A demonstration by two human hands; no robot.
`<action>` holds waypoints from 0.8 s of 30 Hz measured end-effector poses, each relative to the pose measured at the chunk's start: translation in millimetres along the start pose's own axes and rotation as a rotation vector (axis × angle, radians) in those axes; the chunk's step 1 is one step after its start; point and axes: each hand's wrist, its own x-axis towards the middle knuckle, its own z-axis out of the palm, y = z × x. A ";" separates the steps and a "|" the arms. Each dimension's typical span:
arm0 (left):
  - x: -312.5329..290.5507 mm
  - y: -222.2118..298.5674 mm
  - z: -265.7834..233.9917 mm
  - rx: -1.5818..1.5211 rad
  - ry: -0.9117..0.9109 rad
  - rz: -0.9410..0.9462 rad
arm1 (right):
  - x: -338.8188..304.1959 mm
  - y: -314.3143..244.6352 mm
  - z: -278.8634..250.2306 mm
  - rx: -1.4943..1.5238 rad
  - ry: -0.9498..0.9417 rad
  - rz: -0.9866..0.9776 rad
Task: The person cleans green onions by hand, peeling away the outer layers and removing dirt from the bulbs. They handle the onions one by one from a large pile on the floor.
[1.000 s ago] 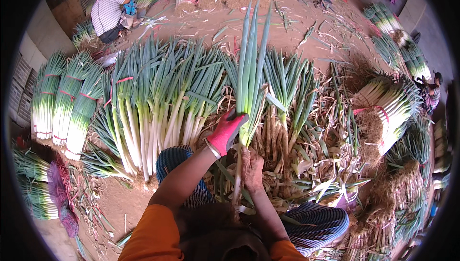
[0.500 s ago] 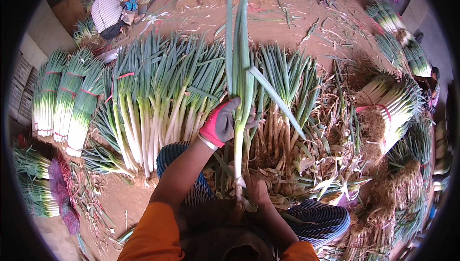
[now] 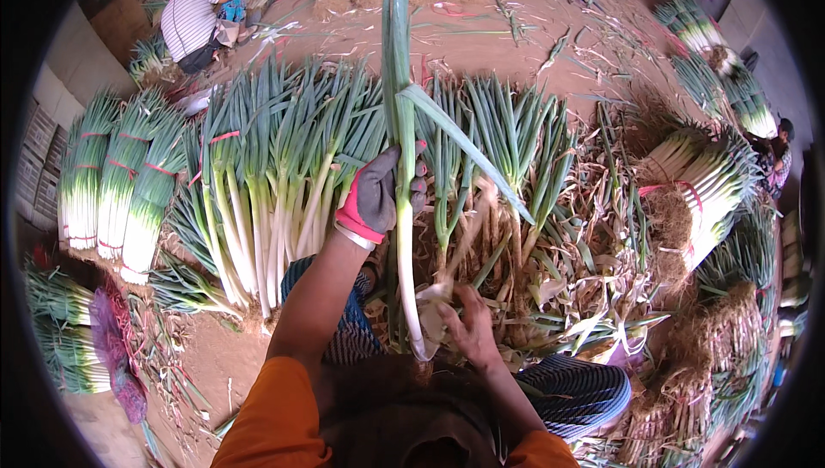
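My left hand (image 3: 378, 195), in a grey and red glove, is wrapped round a long green onion (image 3: 406, 249). The onion stands upright, with its clean white stem below the hand, its leaves reaching up past the top edge, and one leaf bent to the right. Beside the stem's lower end is my bare right hand (image 3: 471, 328), its fingers spread. A blurred, pale strip of peeled skin (image 3: 438, 292) is in the air at its fingertips. Just beyond, brown-skinned green onions (image 3: 507, 219) lean in a row. White-stemmed green onions (image 3: 275, 193) lie to the left.
Peeled skins and leaves (image 3: 576, 253) are heaped at the right. Tied bundles (image 3: 120, 184) stand at the far left, and more bundles (image 3: 700, 193) with roots lie at the right. A person in a striped shirt (image 3: 193, 21) squats at the back left; another person (image 3: 778, 154) is at the right edge.
My left hand has moved slightly left with the green onion. My right hand has come off the stem's base, outward to the right, and its fingers have spread. A skin strip has come away.
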 end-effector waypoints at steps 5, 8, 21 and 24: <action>14.8 -6.2 4.6 0.117 0.276 0.065 | 12.1 -13.1 29.4 0.378 -0.148 -0.078; 15.4 19.9 -30.1 0.088 0.320 0.185 | -19.1 -6.8 47.1 0.341 -0.156 0.094; 0.8 -46.3 -3.9 0.040 0.172 -0.237 | 30.9 -19.5 20.9 0.463 -0.055 -0.042; -1.4 -47.3 -25.3 -0.030 0.173 -0.292 | 12.9 -27.5 16.5 0.467 -0.100 0.030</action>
